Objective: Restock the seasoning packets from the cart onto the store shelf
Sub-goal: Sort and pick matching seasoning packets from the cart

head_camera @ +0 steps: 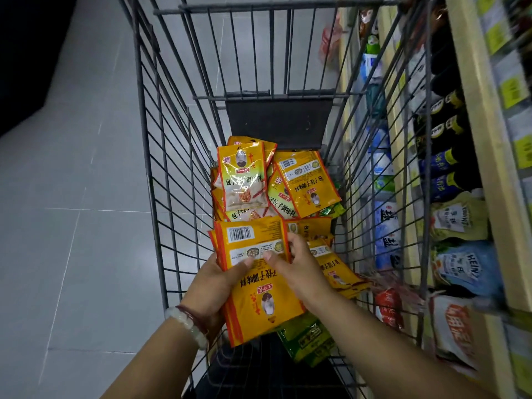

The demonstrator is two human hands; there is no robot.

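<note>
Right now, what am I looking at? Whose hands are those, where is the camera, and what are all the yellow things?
A camera sits on a person's head and looks down, so you see their own two arms. Below is a wire shopping cart standing on a grey tiled floor. In the cart lie lots of yellow seasoning packets, some face up, some showing the barcode side, with a few green packets near the bottom. The left hand holds a small stack of yellow packets from below, thumb on top. The right hand grips the same stack along its right edge. At the right is the store shelf, with bottles and pouches of sauce on it.
</note>
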